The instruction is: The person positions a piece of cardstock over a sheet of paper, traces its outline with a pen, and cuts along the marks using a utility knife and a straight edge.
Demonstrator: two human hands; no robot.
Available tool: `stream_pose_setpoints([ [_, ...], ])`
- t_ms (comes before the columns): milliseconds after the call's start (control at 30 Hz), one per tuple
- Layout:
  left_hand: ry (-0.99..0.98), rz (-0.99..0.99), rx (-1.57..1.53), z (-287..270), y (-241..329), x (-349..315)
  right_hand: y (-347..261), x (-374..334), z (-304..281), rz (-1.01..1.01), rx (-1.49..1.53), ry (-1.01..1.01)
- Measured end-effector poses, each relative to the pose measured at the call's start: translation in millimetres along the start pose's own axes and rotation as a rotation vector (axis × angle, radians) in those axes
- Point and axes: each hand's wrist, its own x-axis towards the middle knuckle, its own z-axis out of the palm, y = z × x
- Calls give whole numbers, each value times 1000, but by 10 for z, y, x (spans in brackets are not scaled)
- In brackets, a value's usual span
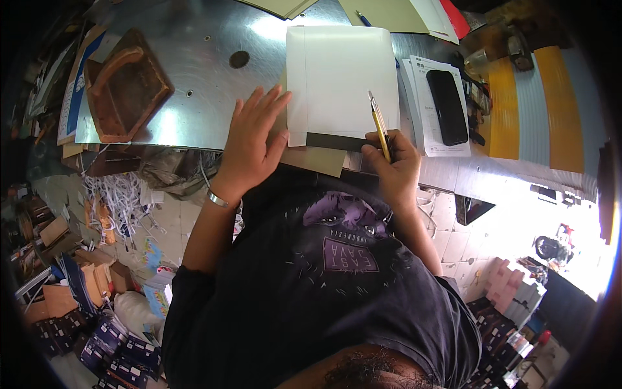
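A white sheet or folder [343, 78] lies on the metal table in front of me, with a seam along its left side. My left hand [253, 146] rests flat at that left side, fingers stretched and spread. In my right hand [396, 165] is a slim yellow pen-like tool [378, 126] with a silver tip pointing away from me. The right thumb and fingers also meet the right end of a dark flat strip [334, 140], which lies along the sheet's near edge. A tan card [317, 160] juts out below the strip, over the table's front edge.
A black phone [447, 107] lies on printed papers [422, 133] at right, beside yellow and grey corrugated sheets [562, 110]. At left sits a brown block-like object with a curved handle [129, 91]. Tan sheets and a pen [363, 18] lie at the back. Shredded paper [120, 201] litters the floor.
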Motion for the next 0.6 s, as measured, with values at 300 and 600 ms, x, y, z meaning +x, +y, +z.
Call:
stream_pose_setpoints([
  [300, -170, 45, 83, -67, -95, 113, 71, -168, 208, -29, -224, -62],
  [600, -150, 24, 95, -53, -93, 119, 23, -156, 177, 51, -116, -127],
])
